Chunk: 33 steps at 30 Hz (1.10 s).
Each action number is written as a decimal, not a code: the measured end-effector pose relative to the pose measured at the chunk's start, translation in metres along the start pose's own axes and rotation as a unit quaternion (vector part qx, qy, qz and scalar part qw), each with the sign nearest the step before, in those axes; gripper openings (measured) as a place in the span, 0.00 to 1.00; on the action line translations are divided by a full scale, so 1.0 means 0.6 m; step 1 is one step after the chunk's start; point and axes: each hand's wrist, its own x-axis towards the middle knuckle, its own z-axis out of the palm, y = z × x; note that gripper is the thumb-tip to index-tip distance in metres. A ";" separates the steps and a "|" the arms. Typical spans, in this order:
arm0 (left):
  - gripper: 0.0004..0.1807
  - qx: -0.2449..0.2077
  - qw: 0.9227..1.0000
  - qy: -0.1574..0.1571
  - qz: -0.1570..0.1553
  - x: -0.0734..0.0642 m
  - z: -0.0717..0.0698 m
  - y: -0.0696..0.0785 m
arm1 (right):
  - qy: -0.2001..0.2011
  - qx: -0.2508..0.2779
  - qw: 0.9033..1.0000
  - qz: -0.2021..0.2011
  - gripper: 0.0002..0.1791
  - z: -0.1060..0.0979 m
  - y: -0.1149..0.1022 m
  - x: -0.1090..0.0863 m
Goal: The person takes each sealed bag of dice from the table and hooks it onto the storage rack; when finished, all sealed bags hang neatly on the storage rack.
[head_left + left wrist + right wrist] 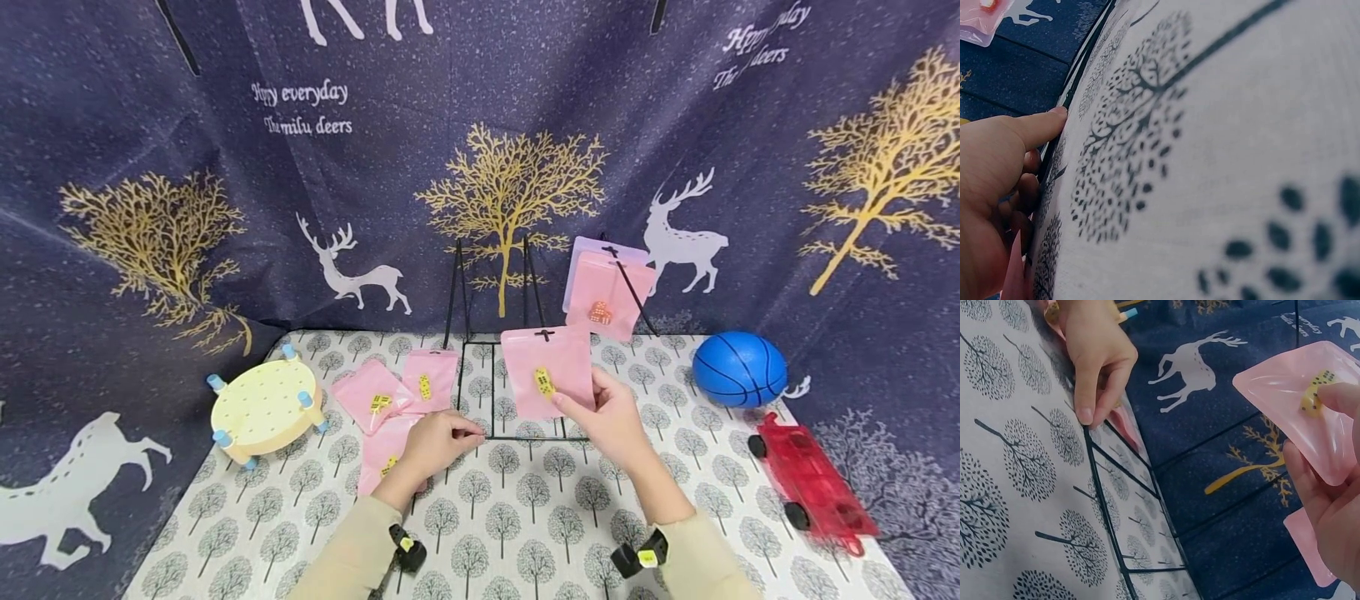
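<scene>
My right hand (613, 421) pinches the lower right of a pink zip bag (525, 392), thumb in front over yellow dice (543, 381). The bag's top hole lies at a prong of a black wire display rack (517, 438); whether the prong passes through is hard to tell. My left hand (438, 443) pinches the rack's front left base corner, seen also in the right wrist view, where that hand (1100, 362) has thumb and forefinger at the wire. At the rack's right hang a pink bag (622, 287) with red dice and a lilac bag (581, 250) behind it.
Several pink bags (431, 362) with yellow dice lie left of the rack, partly under my left forearm. Farther left is a yellow pegged stool toy (262, 404). A blue ball (738, 369) and red toy car (813, 479) stand right. A dark deer-print cloth (495, 83) hangs behind.
</scene>
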 end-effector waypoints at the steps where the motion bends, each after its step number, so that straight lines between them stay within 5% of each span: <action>1: 0.05 -0.001 1.000 0.000 0.000 0.000 0.000 0.000 | -0.001 -0.004 1.000 0.001 0.17 0.000 0.000 0.002; 15: 0.04 -0.001 1.000 0.000 0.006 0.000 -0.001 0.000 | 0.028 0.014 0.999 0.012 0.19 0.012 0.013 0.057; 33: 0.05 -0.004 1.000 0.001 0.008 0.000 -0.001 0.000 | 0.102 0.109 0.984 0.101 0.20 0.054 0.014 0.162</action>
